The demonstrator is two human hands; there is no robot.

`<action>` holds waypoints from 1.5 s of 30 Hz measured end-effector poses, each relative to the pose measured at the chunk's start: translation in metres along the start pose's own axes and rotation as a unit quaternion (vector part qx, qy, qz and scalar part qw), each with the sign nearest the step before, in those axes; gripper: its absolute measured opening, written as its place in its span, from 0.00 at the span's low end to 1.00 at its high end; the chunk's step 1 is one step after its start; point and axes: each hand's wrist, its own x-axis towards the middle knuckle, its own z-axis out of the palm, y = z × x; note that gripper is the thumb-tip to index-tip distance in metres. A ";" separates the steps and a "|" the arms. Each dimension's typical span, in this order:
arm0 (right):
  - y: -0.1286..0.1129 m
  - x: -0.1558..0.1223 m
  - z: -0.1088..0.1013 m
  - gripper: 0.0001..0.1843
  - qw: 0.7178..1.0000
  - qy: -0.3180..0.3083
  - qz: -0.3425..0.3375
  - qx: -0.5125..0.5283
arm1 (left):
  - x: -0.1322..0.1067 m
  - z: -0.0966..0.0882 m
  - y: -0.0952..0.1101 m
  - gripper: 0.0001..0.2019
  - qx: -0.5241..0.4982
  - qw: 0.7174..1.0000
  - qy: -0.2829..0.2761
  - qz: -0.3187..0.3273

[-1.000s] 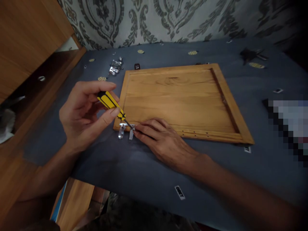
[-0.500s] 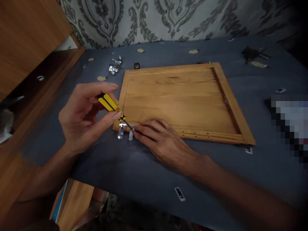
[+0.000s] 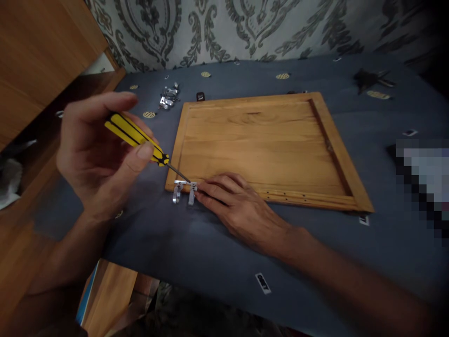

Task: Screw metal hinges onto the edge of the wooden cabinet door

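My left hand (image 3: 94, 150) is closed on a yellow and black screwdriver (image 3: 135, 138). Its thin shaft slants down to the right and its tip meets a small metal bracket (image 3: 184, 189) at the near left corner of a wooden panel (image 3: 259, 145). My right hand (image 3: 235, 203) lies flat on the blue cloth at the panel's near edge, fingers stretched out and together, fingertips pressing beside the bracket. The panel lies flat with a raised frame and a row of small holes along its near edge.
A heap of metal brackets (image 3: 168, 97) lies beyond the panel's far left corner. A dark tool (image 3: 368, 79) rests at the far right. A wooden cabinet (image 3: 38, 51) stands to the left, patterned wallpaper behind. A blurred patch (image 3: 423, 182) is at the right edge.
My left hand has drawn back to the left and upward along the screwdriver, so more of the handle and shaft shows. The tip stays at the bracket. My right hand has not moved.
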 end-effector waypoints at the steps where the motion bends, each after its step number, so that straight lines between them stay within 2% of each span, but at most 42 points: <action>1: 0.000 0.000 0.000 0.16 1.000 0.001 -0.001 0.003 | 0.000 0.000 0.000 0.20 0.012 1.000 -0.006 0.001; 6: 0.000 0.001 0.000 0.16 1.000 0.014 -0.008 0.003 | -0.003 -0.003 0.000 0.23 0.053 0.996 -0.067 0.014; 24: 0.000 0.001 0.001 0.16 1.000 0.003 -0.002 -0.003 | -0.005 0.000 0.003 0.26 0.063 0.992 -0.108 0.002; 45: 0.000 0.001 0.000 0.16 1.000 -0.010 0.001 0.009 | -0.001 -0.008 0.002 0.29 0.089 0.982 -0.164 0.011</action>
